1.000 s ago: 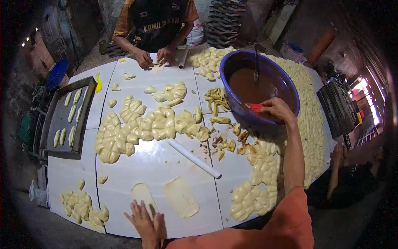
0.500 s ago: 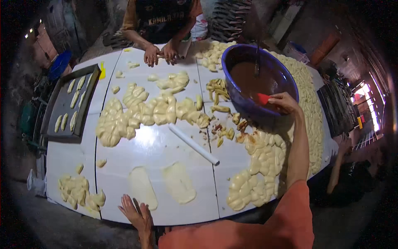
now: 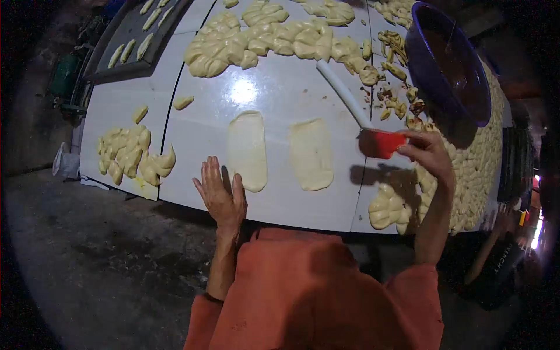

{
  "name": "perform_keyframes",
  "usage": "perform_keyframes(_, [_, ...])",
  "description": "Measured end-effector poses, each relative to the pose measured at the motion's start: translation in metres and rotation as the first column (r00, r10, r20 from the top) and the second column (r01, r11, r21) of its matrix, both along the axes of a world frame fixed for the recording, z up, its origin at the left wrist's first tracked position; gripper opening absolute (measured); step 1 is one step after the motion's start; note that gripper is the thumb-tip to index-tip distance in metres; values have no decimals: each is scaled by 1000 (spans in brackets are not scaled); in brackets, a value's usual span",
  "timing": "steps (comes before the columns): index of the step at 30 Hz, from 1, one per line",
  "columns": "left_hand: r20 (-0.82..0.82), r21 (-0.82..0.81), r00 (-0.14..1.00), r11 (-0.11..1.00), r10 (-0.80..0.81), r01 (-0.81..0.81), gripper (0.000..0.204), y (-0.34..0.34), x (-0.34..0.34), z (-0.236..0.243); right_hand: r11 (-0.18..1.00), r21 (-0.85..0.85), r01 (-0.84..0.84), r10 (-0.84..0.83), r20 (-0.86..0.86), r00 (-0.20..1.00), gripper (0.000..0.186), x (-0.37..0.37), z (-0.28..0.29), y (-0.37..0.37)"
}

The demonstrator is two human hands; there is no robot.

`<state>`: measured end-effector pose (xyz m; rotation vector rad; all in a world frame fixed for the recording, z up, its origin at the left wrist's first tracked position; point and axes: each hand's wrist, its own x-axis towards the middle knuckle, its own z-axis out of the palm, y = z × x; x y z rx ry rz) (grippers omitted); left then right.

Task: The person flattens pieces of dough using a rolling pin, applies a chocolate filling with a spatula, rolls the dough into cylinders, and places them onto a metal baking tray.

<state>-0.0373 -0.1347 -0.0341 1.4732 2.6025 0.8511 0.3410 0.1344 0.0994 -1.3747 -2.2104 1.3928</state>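
My right hand point(image 3: 429, 154) grips a red scraper point(image 3: 389, 143) with brown paste on its left end, held above the table to the right of two flattened dough pieces. My left hand point(image 3: 220, 189) lies on the table with fingers spread, beside the left flattened dough piece point(image 3: 248, 151). Its neighbour, the right flattened dough piece point(image 3: 312, 154), lies between my hands. A white rolling pin point(image 3: 341, 92) slants behind the scraper. At the far right, a deep purple basin point(image 3: 420, 64) holds brown paste point(image 3: 458, 73).
Dough lumps point(image 3: 280, 39) spread across the back, with a smaller pile point(image 3: 131, 150) at left. More dough pieces point(image 3: 469, 186) cover the right side. A dark metal tray point(image 3: 102, 64) with shaped pieces stands far left. Yellowish strips and crumbs point(image 3: 392, 105) lie near the basin.
My right hand has moved from the basin toward the flattened dough, and brown paste now shows on the scraper. My left hand remains beside the dough. The view has tilted down.
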Motion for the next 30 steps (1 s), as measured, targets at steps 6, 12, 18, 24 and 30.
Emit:
perform_keyframes(6, [21,11,1000,1000,-20,20,64,-4,1,-3,923,329,-200,110,274,955,31,-91,-9,-79])
perform_keyframes(12, [17,1,997,997,-82,82,61,-1,0,-2,824,528,-208,-7,376,927,26,-97,-14,-97])
perform_keyframes(18, [43,-24,991,992,-123,124,60,-2,-4,1,778,591,-213,-33,376,926,25,-108,-23,-118])
perform_keyframes(24, [84,-41,981,983,-177,181,61,-3,-7,6,783,620,34,-227,235,945,30,-95,-34,-127])
perform_keyframes(30, [52,-67,970,968,-239,242,61,-6,-9,-1,871,491,10,-212,356,910,32,-89,-37,-154])
